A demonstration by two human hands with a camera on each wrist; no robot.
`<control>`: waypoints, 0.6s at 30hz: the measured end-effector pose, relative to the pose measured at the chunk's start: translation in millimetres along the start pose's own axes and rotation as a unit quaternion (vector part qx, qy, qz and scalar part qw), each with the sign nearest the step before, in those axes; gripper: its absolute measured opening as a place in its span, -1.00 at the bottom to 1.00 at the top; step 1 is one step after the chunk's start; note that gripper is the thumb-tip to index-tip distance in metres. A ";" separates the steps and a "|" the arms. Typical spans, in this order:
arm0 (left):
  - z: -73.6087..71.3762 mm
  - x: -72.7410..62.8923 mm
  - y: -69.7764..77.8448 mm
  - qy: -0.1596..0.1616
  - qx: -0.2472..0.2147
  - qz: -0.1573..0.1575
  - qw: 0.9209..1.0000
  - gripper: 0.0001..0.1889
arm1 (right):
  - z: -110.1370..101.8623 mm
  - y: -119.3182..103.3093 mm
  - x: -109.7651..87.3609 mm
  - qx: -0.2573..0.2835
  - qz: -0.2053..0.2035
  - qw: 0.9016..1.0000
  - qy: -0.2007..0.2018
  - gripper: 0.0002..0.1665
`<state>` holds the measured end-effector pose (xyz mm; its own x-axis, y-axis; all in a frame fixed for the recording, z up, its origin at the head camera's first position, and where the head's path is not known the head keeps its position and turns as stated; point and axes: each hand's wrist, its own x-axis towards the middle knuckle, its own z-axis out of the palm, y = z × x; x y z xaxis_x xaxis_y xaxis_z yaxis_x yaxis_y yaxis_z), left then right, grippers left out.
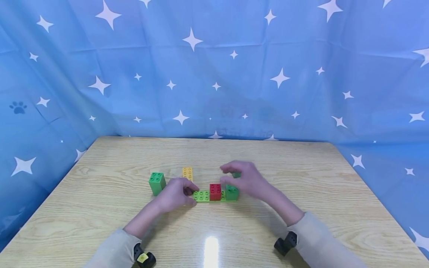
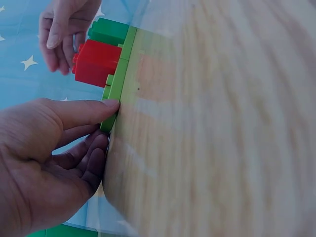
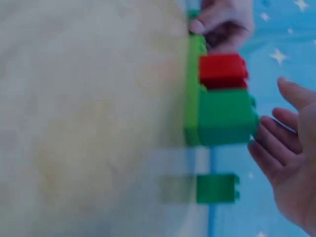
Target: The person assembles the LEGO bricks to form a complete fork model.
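Note:
My left hand (image 1: 175,195) pinches the left end of a long, light green building-block plate (image 1: 202,196) lying on the table, thumb along its near side in the left wrist view. Toward the plate's right end stand a red block (image 1: 215,192) and, right of it, a green block (image 1: 232,192); a gap of studs separates them. Over this green block hovers my right hand (image 1: 246,180), fingers spread and nothing in its grasp. In the right wrist view its fingertips (image 3: 261,143) come right up to the block's studded top. Another green block (image 3: 216,188) sits beyond, partly hidden by this hand in the head view.
Left of my left hand stands a tall green block (image 1: 157,184). A yellow studded block (image 1: 187,172) lies behind that hand, partly covered by it. The wooden table (image 1: 134,156) ends at the back against a blue star-patterned cloth (image 1: 214,67).

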<state>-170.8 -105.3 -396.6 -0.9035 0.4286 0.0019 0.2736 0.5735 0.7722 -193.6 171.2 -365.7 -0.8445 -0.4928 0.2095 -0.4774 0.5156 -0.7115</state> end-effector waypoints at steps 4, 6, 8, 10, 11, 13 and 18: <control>0.2 -0.7 0.0 -0.001 0.000 -0.003 1.000 -0.64 | -16.5 12.1 2.7 -0.016 0.006 0.997 0.073 -0.56; 0.1 -1.1 -0.1 -0.002 0.002 -0.004 1.000 -0.63 | -22.7 18.8 2.0 -0.018 0.022 0.995 0.090 -0.55; -0.1 -1.5 0.3 -0.002 0.004 -0.004 1.000 -0.63 | -26.7 25.6 0.8 -0.021 0.035 0.995 0.094 -0.52; -0.4 -1.8 0.5 -0.002 0.004 -0.005 1.000 -0.63 | -28.6 31.2 -0.7 -0.022 0.042 0.995 0.090 -0.50; -0.5 -2.0 0.6 -0.002 0.004 -0.005 1.000 -0.63 | -28.8 33.4 -1.1 -0.022 0.046 0.995 0.086 -0.48; -0.9 -2.2 0.8 -0.002 0.002 -0.004 1.000 -0.63 | -28.7 37.1 -2.0 -0.021 0.056 0.995 0.081 -0.45; -0.8 -2.3 -0.7 0.000 0.002 0.005 1.000 -0.65 | -26.8 45.5 -2.5 -0.027 0.076 0.994 0.070 -0.41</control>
<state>-169.2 -107.3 -396.7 -0.9009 0.4340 0.0091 0.2834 0.5721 0.7697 -219.7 214.7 -380.6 -0.9313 -0.3065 0.1966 -0.3514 0.6148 -0.7061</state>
